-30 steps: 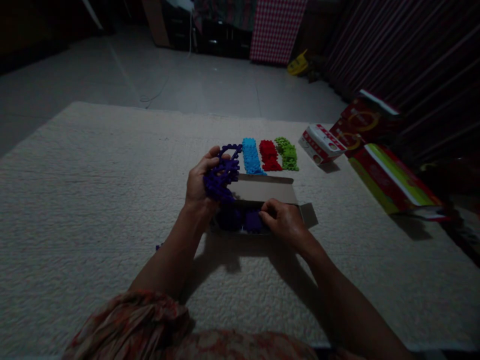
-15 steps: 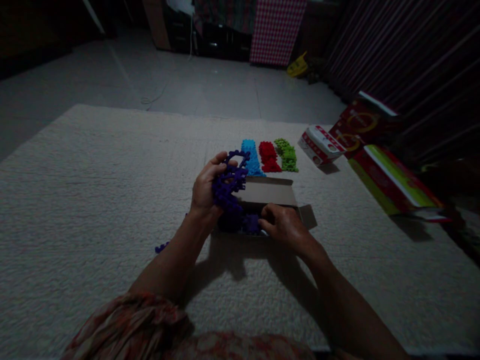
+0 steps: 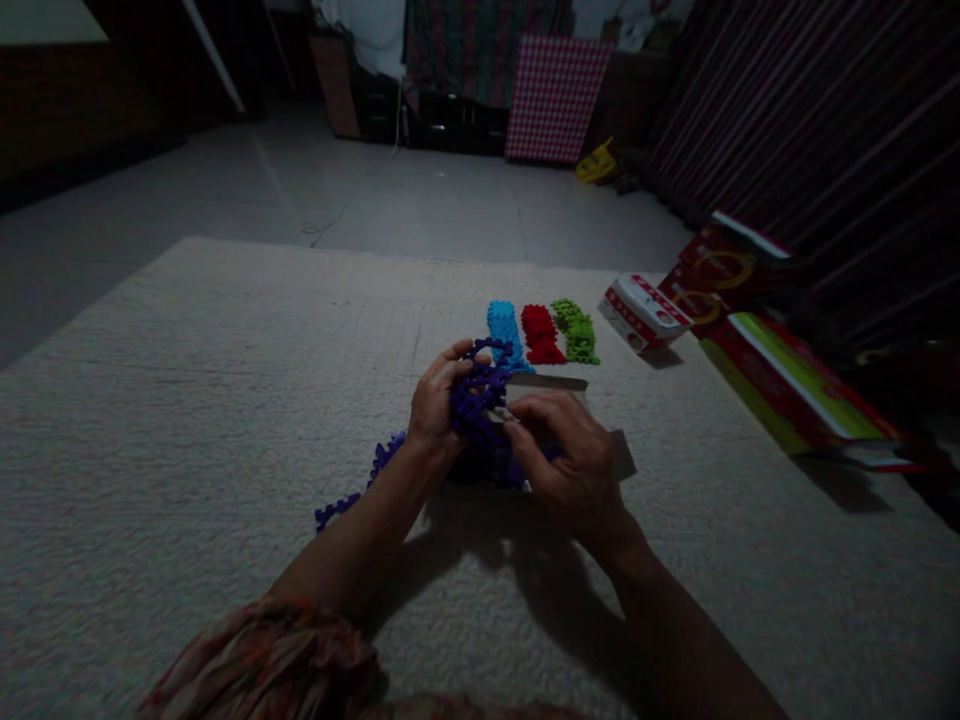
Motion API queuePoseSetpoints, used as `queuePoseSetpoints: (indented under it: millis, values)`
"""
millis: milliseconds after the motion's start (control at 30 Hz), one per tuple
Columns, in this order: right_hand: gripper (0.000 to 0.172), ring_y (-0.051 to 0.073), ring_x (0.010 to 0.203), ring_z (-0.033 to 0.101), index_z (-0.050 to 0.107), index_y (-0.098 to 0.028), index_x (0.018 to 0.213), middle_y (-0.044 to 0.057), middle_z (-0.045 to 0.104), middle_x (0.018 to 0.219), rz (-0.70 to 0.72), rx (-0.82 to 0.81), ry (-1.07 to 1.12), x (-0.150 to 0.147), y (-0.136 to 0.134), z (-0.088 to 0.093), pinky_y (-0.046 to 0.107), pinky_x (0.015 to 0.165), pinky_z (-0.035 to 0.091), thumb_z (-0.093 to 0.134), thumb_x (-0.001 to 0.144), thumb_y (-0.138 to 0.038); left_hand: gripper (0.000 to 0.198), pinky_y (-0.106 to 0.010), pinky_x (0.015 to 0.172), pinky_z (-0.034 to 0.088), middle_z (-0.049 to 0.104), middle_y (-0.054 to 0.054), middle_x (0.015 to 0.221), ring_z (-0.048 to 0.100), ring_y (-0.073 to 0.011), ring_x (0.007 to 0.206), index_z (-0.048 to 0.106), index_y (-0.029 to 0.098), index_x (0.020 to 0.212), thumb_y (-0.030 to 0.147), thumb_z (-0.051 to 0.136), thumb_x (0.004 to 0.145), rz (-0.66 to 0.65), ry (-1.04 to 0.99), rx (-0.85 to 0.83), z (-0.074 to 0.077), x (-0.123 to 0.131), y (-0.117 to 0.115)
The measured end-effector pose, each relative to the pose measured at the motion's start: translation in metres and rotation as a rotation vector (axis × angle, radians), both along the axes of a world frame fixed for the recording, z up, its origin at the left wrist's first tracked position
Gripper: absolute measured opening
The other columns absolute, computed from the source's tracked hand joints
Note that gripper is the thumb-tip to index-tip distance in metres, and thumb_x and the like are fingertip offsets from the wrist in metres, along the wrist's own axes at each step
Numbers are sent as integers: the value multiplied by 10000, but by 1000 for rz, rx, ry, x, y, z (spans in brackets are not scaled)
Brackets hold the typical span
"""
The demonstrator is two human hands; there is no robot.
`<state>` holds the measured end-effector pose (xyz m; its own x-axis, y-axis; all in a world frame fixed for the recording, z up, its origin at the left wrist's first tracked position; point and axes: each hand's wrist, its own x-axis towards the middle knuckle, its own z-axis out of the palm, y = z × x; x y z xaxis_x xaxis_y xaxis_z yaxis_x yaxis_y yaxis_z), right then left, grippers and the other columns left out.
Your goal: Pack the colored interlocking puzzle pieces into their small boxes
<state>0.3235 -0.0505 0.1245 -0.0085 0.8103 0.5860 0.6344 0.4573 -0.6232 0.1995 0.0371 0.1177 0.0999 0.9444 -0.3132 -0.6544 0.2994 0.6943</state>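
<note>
My left hand (image 3: 435, 400) is wrapped around a cluster of purple notched interlocking toy pieces (image 3: 472, 400), one of them ring-shaped at the top. Close beside it, my right hand (image 3: 570, 455) has thumb and fingers drawn together near the cluster; what they pinch is too dark to make out. Beneath both hands lies an opened cardboard box (image 3: 551, 384), its far flap raised, with more purple pieces inside. Other purple pieces (image 3: 386, 455) rest on the mat behind my left forearm.
Beyond the box lie rows of blue pieces (image 3: 502, 325), red pieces (image 3: 540, 335) and green pieces (image 3: 579, 335). A red and white carton (image 3: 645, 312) and larger red and green boxes (image 3: 802, 385) stand to the right. Everything sits on a pale textured mat (image 3: 247, 400).
My right hand has risen from the box to the purple cluster in my left hand. The view has tilted up slightly, and more purple pieces show beside my left forearm.
</note>
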Motion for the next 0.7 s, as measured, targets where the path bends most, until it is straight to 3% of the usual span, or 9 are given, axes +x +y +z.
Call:
queuePoseSetpoints:
  millis: [133,400,567,700]
  values:
    - [64,195,847,642,636,-235,942,44,660,874,77,42,3,-8,-3,-1,339,755,543,638,878,-225,340,-215,535,434,689,-11,768,557,-97,556,621,153,977,130,640,638,4,-12,16,2,-1,-2]
    - [290,236,981,626,566,-219,1109,91,640,1034,46,134,-84,-18,-6,-13,388,811,560,679,842,-201,323,-198,559,443,699,-5,755,578,-90,559,622,149,961,112,637,641,22,-48,72,0,0,-6]
    - [267,230,961,633,557,-228,1092,78,648,1019,27,144,-113,-15,-1,-18,386,821,553,587,854,-110,317,-216,644,467,681,0,744,603,-103,623,621,153,967,83,601,658,76,-43,47,-1,7,-7]
    - [232,216,883,645,590,-215,1070,68,660,1002,7,74,-90,-1,-2,-11,372,781,553,619,843,-174,332,-210,651,468,660,14,710,610,-104,633,605,156,978,47,580,666,73,-52,19,2,12,-2]
